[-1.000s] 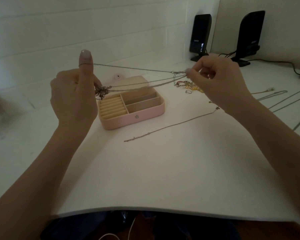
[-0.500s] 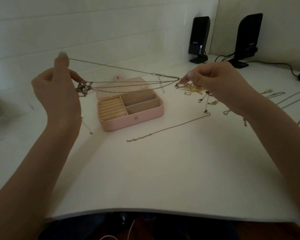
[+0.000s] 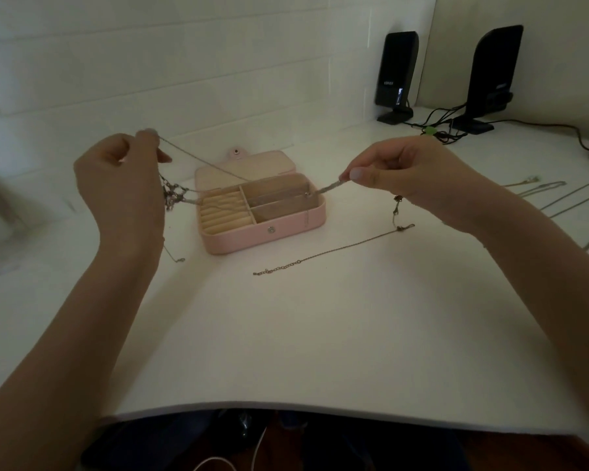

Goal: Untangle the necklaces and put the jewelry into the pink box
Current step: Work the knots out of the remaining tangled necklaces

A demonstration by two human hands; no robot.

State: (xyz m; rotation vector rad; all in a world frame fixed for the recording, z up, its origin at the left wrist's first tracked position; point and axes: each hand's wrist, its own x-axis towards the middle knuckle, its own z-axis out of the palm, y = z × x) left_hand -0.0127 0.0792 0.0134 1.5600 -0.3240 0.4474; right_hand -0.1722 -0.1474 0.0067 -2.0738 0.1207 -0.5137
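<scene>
The pink box (image 3: 279,232) lies open on the white table, lid flat behind it, with ring slots on the left and two compartments on the right. My left hand (image 3: 119,188) pinches thin silver chains left of the box; a dark knotted tangle (image 3: 172,195) hangs by its fingers. My right hand (image 3: 412,171) pinches the other ends of those chains (image 3: 323,189) just right of the box, so the strands stretch low across the open box. A short dark chain piece dangles under my right hand. A bronze chain (image 3: 323,255) lies on the table in front of the box.
Several more chains (image 3: 558,195) lie on the table at the far right. Two black speakers (image 3: 395,76) with cables stand at the back right by the wall. The white table's curved front edge (image 3: 286,407) is near my body.
Both hands have come down and closer to the box, so the chains now hang lower, right over its compartments. The small pile of gold jewelry is now hidden behind my right hand.
</scene>
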